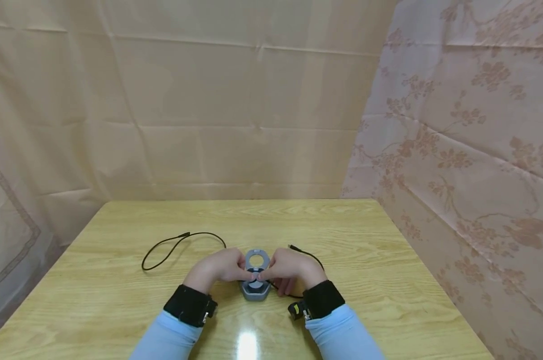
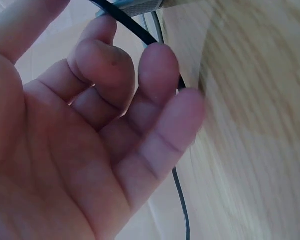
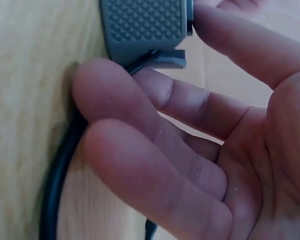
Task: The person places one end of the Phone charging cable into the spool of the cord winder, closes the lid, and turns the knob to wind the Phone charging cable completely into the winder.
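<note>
A small grey hexagonal case (image 1: 255,294) sits on the table with its ring-shaped lid (image 1: 257,258) raised. My left hand (image 1: 226,266) grips it from the left and my right hand (image 1: 290,266) from the right, the two thumbs meeting over its middle. A black cable (image 2: 130,25) runs from the case across the curled fingers of my left hand in the left wrist view. In the right wrist view the textured case side (image 3: 145,20) shows by my right thumb, and the cable (image 3: 52,185) passes behind the fingers. The thumbs hide the case's inside.
On the left, the cable's loop (image 1: 163,245) lies on the wooden table (image 1: 366,240). A cable end with a plug (image 1: 294,247) lies just beyond my right hand. Beige cloth (image 1: 235,100) hangs behind, and flowered cloth (image 1: 478,125) borders the right side.
</note>
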Demonstrator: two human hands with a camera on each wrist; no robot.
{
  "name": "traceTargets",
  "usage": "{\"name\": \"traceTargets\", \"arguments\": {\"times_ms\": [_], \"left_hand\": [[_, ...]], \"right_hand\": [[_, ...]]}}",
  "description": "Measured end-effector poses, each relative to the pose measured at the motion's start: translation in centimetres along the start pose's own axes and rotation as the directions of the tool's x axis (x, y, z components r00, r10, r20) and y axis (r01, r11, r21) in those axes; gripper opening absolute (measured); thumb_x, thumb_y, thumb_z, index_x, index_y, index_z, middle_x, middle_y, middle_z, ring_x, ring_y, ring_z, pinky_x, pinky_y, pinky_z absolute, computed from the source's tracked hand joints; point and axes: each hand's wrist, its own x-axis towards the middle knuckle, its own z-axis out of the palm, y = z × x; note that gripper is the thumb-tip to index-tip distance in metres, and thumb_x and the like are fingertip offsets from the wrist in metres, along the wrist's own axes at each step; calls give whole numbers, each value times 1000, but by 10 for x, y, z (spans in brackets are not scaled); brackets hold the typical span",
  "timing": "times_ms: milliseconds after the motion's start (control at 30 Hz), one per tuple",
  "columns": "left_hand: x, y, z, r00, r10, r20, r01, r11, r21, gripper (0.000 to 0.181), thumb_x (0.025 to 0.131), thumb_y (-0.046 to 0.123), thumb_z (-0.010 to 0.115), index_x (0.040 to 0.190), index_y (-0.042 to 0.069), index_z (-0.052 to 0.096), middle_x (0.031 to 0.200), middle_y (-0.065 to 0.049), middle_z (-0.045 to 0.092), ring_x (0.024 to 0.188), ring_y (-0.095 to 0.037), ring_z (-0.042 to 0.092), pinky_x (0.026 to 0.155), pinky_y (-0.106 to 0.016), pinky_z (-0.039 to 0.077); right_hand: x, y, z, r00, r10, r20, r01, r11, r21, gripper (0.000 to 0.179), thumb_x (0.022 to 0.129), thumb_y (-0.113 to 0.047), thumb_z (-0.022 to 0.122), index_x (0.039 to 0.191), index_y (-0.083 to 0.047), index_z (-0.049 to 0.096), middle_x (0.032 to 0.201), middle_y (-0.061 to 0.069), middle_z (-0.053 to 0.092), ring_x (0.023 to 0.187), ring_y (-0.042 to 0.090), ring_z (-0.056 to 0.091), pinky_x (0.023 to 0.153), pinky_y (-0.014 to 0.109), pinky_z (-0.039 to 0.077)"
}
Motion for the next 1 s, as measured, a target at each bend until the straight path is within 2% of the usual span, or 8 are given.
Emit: {"name": "traceTargets", "arguments": {"times_ms": [233,400,600,733,1000], "left_hand": [[1,-1,0,1000,-1,10,1,1000,-14,41,88,38,79,64,14,56,58,7,44,53,-10,39,51,-27,29],[-1,-1,1,1000,-13,21,12,1000,20,43,89,42,78,63,15,58,56,7,43,52,-10,38,50,-27,28],[-5,-3,2,998,-34,58,33,999,19,47,91,46,76,63,9,65,53,7,47,48,-10,46,49,-26,34],[-4,-6,1,998,-9,66,9,1000,1,46,91,44,75,67,6,69,53,6,53,49,-10,50,51,-25,38],[-5,-17,-5,994,55,98,-52,998,-42,33,93,31,76,69,9,73,61,-2,65,52,-12,53,51,-26,35]], "right_hand": [[6,4,-1,1000,18,20,-19,998,52,37,88,-36,79,75,-2,73,72,16,72,60,30,71,54,41,59],[6,11,5,1000,6,17,-8,997,83,37,90,-37,78,77,-2,72,69,15,71,60,29,72,53,39,58],[3,12,6,1000,-17,14,16,997,80,39,91,-38,76,77,-2,73,68,16,71,60,29,71,52,38,58],[2,10,7,1000,-10,6,10,997,71,41,91,-40,76,76,-2,73,68,15,71,59,29,71,52,38,58],[2,6,9,1000,15,-25,-14,998,61,45,89,-42,78,74,0,71,66,15,70,59,29,71,52,39,58]]}}
